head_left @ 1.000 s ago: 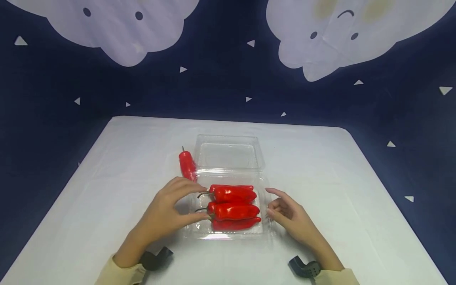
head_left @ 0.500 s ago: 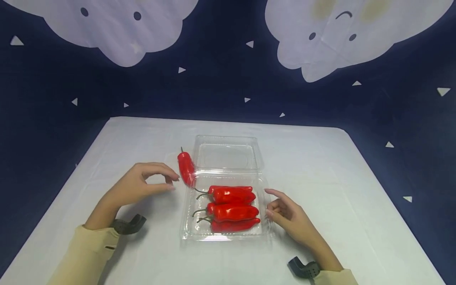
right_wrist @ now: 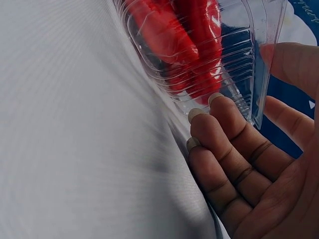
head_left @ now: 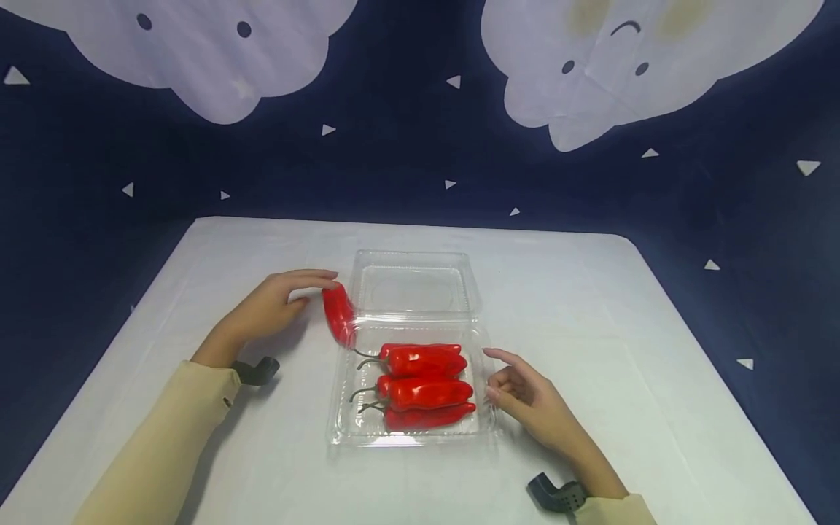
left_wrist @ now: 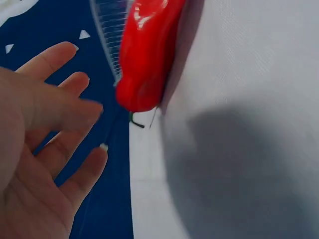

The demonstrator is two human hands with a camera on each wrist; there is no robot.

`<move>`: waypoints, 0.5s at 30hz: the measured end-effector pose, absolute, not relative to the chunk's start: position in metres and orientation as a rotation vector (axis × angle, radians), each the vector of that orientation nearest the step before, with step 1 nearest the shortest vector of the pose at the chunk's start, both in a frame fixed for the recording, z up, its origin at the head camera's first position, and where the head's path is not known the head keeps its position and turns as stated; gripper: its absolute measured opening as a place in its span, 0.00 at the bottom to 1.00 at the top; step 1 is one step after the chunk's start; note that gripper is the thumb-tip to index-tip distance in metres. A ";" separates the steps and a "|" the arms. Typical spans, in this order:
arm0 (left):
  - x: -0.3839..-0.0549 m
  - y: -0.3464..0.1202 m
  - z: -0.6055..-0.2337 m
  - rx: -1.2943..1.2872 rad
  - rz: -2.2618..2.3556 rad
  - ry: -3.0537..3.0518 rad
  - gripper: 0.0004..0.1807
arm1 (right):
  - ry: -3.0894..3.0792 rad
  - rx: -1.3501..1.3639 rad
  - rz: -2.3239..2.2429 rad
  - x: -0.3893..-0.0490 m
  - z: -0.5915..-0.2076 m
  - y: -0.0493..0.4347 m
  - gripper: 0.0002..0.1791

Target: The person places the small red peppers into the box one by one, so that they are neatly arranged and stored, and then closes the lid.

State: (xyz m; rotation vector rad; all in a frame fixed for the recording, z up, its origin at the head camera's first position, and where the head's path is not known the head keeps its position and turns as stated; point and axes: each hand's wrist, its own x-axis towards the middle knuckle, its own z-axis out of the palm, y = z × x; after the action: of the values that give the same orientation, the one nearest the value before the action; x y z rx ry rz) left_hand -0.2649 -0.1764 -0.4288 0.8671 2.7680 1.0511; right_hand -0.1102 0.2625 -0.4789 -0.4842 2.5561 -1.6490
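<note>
At ten o'clock of the clear container (head_left: 413,316), a loose red pepper (head_left: 338,315) lies beside our left hand (head_left: 275,302), grip parted, empty; near three, our right hand (head_left: 534,405) curves loosely, clasping nothing.

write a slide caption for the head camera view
Left hand at the stem end of a loose red pepper; right hand at the side of an open clear plastic clamshell holding more red peppers.

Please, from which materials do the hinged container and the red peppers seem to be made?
Hinged container: probably thin, clear, glossy plastic; the table shows through it, and its ribbed walls catch bright glints.

Red peppers: smooth and shiny, with strong highlights; they could be real vegetable flesh or moulded plastic, the look leaves it open.
</note>
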 end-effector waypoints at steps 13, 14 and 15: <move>-0.284 -0.163 -0.436 0.829 0.961 2.734 0.29 | 2.560 -0.462 -1.645 -0.111 -0.481 0.263 0.31; -0.285 -0.163 -0.438 0.828 0.956 2.732 0.29 | 2.563 -0.459 -1.643 -0.111 -0.481 0.263 0.32; -0.285 -0.163 -0.439 0.833 0.945 2.736 0.28 | 2.564 -0.457 -1.644 -0.111 -0.481 0.264 0.32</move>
State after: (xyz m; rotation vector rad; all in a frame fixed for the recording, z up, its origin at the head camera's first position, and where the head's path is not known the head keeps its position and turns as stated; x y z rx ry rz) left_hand -0.2854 -0.1628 -0.4385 0.8326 2.7357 0.9448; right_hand -0.1107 0.2636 -0.4808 -0.4572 2.5638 -1.6440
